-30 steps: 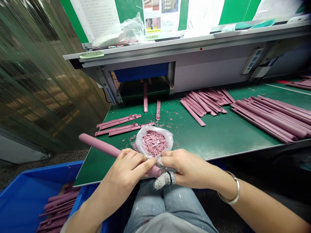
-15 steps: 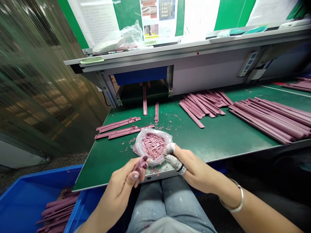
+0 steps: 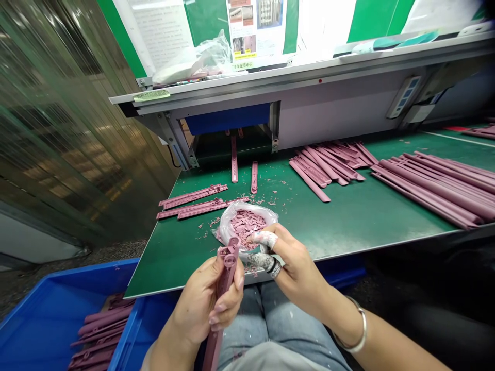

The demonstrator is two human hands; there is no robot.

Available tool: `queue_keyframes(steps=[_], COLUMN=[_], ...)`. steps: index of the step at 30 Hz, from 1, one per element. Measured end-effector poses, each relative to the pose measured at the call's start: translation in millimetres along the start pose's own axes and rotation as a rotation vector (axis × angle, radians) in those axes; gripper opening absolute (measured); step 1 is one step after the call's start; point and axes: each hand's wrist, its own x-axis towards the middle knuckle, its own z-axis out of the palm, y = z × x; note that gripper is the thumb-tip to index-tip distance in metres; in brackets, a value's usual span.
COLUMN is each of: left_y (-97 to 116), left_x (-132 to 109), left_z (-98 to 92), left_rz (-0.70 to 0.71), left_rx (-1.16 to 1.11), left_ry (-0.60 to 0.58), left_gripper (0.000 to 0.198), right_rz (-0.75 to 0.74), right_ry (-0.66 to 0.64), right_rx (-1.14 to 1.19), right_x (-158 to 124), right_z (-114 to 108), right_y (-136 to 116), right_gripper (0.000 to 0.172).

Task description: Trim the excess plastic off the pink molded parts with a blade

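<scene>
My left hand is closed around a long mauve moulded plastic piece, which stands nearly upright with its slotted end above my fingers. My right hand curls beside the piece, over the edge of a clear plastic bag. Grey fabric cots cover at least two of its fingers, and the fingertips hide whatever may lie between them. Small mauve plastic offcuts fill the bag, which rests at the bench's front edge.
Green bench mat carries scattered mauve shavings, loose strips, a stack of flat pieces and a row of long rods. A blue crate holding mauve pieces sits low on the left. A metal shelf runs above.
The mauve piece has swung from a low slant to nearly upright in my left hand. My right hand has moved left, closer to that piece and the bag.
</scene>
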Motion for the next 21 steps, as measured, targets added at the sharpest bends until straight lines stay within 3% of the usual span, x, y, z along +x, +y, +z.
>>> queue_keyframes(steps=[9,14,17,21], left_y=[-5.2,-4.3,0.8,1.8], left_x=[3.0,1.6,1.5,3.7], left_z=[-1.7,-2.7,-2.0,5.4], left_rz=[-0.047,-0.1,-0.031,0.176], left_rx=[-0.052,-0.044,0.029,0.36], left_ry=[-0.077,-0.107,0.038,0.385], left_gripper=[0.053,0.053,0.048,0.045], right_rz=[0.015,0.166,0.194,0.171], right_ry=[0.082,0.204,0.042,-0.174], right_rx=[-0.049,-0.107,0.001,0.019], right_x=[1.3,10.4,6.5,-3.3], right_z=[4.7,-4.2,-10.0,-10.3], right_y=[3.8,15.8,13.6,-0.7], right_gripper=[0.027,0.013,0.018,0.024])
